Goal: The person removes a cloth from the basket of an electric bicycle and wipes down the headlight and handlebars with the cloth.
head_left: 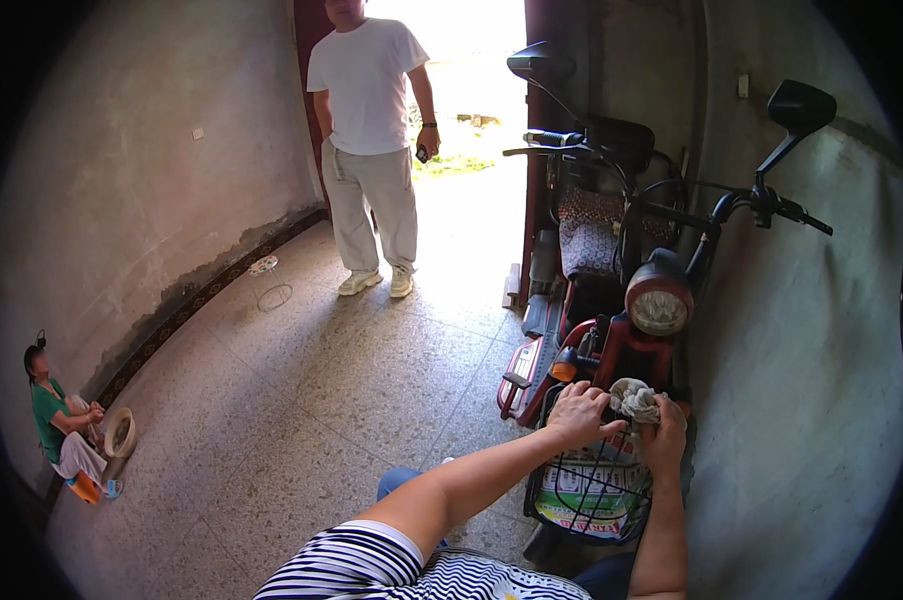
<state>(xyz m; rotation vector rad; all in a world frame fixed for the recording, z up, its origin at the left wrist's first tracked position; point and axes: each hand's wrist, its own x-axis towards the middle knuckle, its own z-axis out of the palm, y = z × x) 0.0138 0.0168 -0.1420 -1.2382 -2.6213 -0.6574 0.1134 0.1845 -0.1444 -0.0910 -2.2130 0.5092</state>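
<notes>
Both of my hands are over the front basket (546,505) of a red and black electric tricycle or scooter (639,355). My right hand (663,432) is closed on a crumpled light grey cloth (633,400) at the basket's upper edge. On the other side of the cloth, my left hand (583,415) rests near the basket's rim with its fingers apart and nothing visible in it. Printed green and white packaging (591,490) lies inside the wire basket. The round headlight (659,305) is just above the cloth.
A person in a white shirt (366,90) stands by the bright doorway, holding a dark object. At the far left another person in green (56,415) sits beside a round basket (120,433). A wire stand (271,290) is on the floor. Mirrors and handlebars project above the vehicle.
</notes>
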